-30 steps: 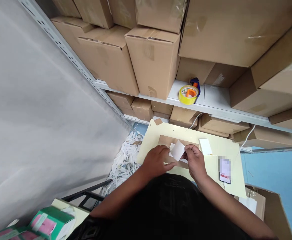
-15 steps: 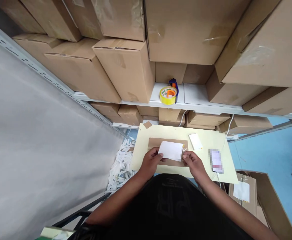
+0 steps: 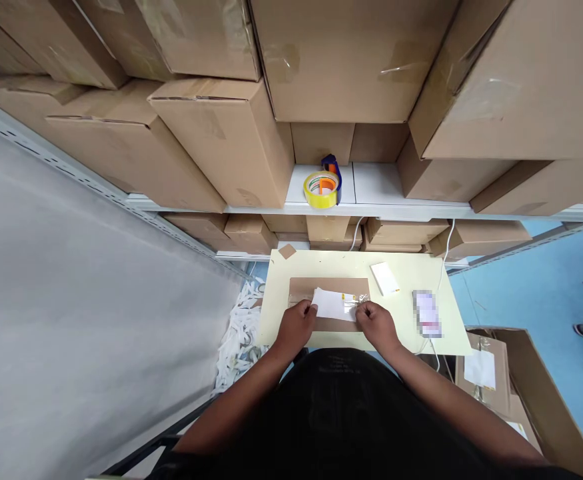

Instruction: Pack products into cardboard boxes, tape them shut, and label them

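One white label (image 3: 328, 305) is over a brown box (image 3: 335, 326) below the frame's centre, on a cream table (image 3: 274, 303). The left hand (image 3: 296, 325) pinches its left edge; the right hand (image 3: 377, 325) curls at its right end, grip unclear. A phone (image 3: 427, 313) lies right of centre.

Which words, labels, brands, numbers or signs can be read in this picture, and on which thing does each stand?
None can be read with certainty.
White sheet at the left hand: yellowish marks, too small.
Yellow tape roll: print inside the ring, too small.
Phone: screen pixelated, unreadable.
Black shirt: faint marks, not legible.
White label on the parcel, lower right: any print too faint.
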A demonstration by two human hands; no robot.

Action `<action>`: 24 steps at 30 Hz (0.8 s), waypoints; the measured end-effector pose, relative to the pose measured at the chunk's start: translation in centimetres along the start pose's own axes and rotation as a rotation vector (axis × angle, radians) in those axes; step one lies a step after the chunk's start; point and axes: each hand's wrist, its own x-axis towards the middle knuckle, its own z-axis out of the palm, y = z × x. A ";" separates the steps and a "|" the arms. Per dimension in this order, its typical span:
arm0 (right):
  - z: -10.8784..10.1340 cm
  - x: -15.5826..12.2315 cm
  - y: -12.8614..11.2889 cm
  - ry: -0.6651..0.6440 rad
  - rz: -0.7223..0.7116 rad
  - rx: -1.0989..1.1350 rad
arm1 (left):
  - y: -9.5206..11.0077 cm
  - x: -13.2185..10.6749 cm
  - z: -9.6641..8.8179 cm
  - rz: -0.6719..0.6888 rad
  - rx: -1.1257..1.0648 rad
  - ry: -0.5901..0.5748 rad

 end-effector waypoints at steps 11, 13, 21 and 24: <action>-0.3 0.5 -0.6 -0.061 -0.104 -0.183 | 1.2 -0.9 0.7 0.110 -0.447 -0.123; -0.4 0.5 -0.7 -0.081 -0.116 -0.161 | 1.4 -0.8 0.7 0.061 -0.562 -0.141; -0.7 -0.2 -0.7 -0.024 -0.113 0.051 | 0.2 -0.4 1.6 -0.023 -0.571 -0.150; -0.3 0.1 -0.7 0.033 -0.206 -0.066 | -0.4 -0.1 1.3 -0.010 -0.337 -0.065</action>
